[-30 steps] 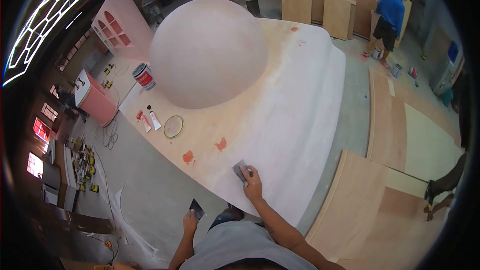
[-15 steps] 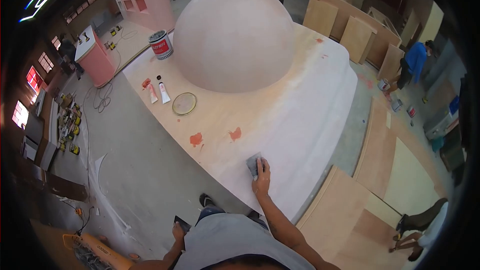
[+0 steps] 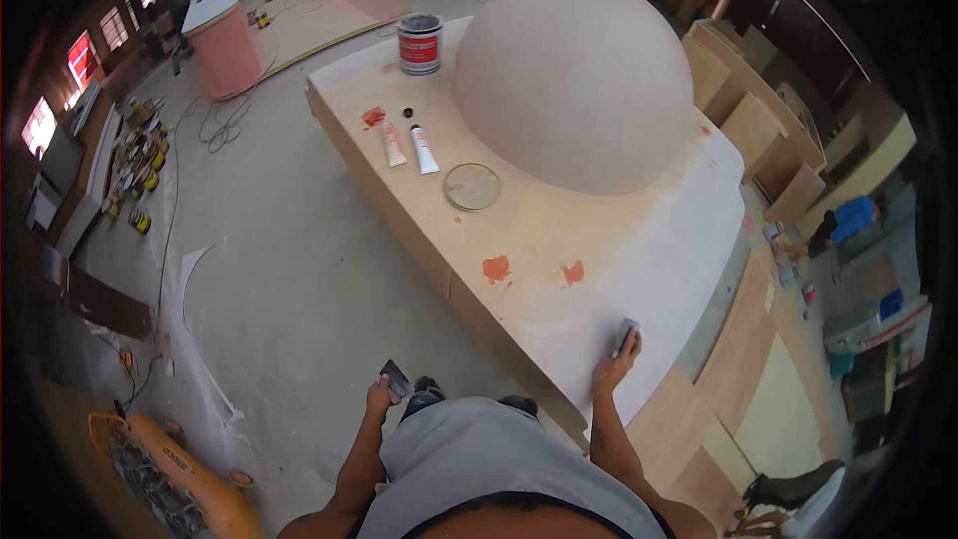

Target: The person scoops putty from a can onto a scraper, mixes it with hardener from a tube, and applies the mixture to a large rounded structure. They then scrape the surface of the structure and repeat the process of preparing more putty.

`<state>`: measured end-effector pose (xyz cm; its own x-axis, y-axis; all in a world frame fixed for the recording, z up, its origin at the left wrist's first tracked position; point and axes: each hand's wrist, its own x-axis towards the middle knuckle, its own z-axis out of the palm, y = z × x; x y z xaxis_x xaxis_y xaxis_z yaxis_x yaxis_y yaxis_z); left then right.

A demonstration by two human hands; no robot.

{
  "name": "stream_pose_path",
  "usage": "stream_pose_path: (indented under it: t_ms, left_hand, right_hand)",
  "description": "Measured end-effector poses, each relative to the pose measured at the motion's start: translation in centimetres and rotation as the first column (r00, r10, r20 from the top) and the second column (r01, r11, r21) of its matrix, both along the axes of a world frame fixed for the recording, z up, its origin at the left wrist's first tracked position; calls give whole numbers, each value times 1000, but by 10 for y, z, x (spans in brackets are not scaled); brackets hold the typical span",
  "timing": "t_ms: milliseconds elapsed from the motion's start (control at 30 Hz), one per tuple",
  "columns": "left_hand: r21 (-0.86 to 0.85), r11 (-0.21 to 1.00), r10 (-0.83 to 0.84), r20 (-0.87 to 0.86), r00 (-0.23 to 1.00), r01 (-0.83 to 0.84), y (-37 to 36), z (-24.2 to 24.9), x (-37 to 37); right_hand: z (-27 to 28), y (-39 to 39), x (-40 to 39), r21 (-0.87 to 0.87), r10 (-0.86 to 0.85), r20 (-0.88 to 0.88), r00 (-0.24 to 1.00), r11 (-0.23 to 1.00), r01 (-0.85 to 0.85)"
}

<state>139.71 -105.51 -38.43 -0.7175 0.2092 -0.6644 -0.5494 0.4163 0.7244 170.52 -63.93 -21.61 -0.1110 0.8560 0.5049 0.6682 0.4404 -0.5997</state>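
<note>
My right hand [image 3: 615,363] grips a thin, flat grey pad [image 3: 626,333] and holds it against the white-coated top of a large wooden platform [image 3: 559,309]. My left hand [image 3: 379,396] hangs low beside my leg, off the platform's near side, with fingers closed around a dark flat blade-like piece [image 3: 396,379]. Two orange-red smears, a left one [image 3: 496,269] and a right one [image 3: 572,272], mark the bare wood left of the right hand. Farther back lie a round lid [image 3: 472,187], a white tube [image 3: 424,151] and a red-smudged tube [image 3: 393,145].
A big pale dome [image 3: 579,85] rises from the platform, with a red-labelled can [image 3: 420,45] beside it. Wooden panels [image 3: 768,379] lie at right, near a person in blue [image 3: 853,218]. An orange machine [image 3: 190,474] and cords sit on the floor at left.
My view has swung left, so everything appears shifted right. The right hand and its pad have moved toward the platform's right side; the left hand has come up slightly with its dark piece.
</note>
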Motion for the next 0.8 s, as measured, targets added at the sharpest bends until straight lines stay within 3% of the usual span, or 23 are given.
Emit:
stream_pose_path:
  t_ms: [33, 100, 167, 200, 233, 267, 300, 400, 500, 567, 633, 700, 767, 800]
  left_hand:
    - [-1, 999, 46, 17, 999, -46, -14, 0, 1]
    - [-168, 986, -1, -117, 993, -19, -51, 6, 2]
    - [-143, 962, 228, -50, 972, -233, -94, -20, 9]
    - [-111, 921, 377, 6, 926, -374, -115, -31, 19]
    - [-128, 880, 465, 21, 885, -458, -135, -34, 30]
    - [-96, 833, 553, 102, 827, -545, -155, -34, 37]
    - [-68, 776, 628, 181, 757, -627, -172, -36, 55]
    - [-226, 570, 822, 164, 546, -790, -205, -50, 96]
    - [-254, 456, 887, 211, 411, -853, -206, -46, 123]
    - [-284, 435, 898, 208, 389, -854, -199, -40, 126]
    - [-211, 363, 919, 244, 310, -908, -180, -31, 133]
    - [-216, 236, 953, 241, 182, -948, -165, -31, 128]
    - [-176, 252, 945, 256, 203, -951, -162, -48, 117]
    - [-223, 198, 963, 225, 147, -955, -148, -34, 91]
  right_hand:
    - [-6, 0, -1, -20, -84, -34, 996, 996, 83]
    - [-51, 13, 18, -1, -189, -103, 976, 982, 190]
    - [-59, 13, 24, -13, -266, -44, 963, 964, 265]
    - [-78, 24, 33, 172, -259, 3, 966, 952, 255]
    - [-61, 14, 22, -8, -263, -58, 963, 965, 263]
    - [-66, 22, 25, -70, -308, 3, 951, 949, 307]
    - [-62, 20, 22, -150, -306, -63, 950, 944, 294]
    - [-37, 33, -71, -194, -3, -49, 999, 981, -6]
    - [-24, 55, -154, -222, 234, -97, 968, 943, -250]
    - [-18, 66, -191, -243, 335, -122, 934, 903, -355]
    - [-8, 76, -215, -279, 416, -126, 900, 856, -435]
    - [-2, 84, -229, -326, 478, -127, 869, 807, -491]
    - [1, 98, -274, -338, 516, -178, 838, 768, -544]
    - [4, 109, -303, -328, 526, -217, 823, 755, -569]
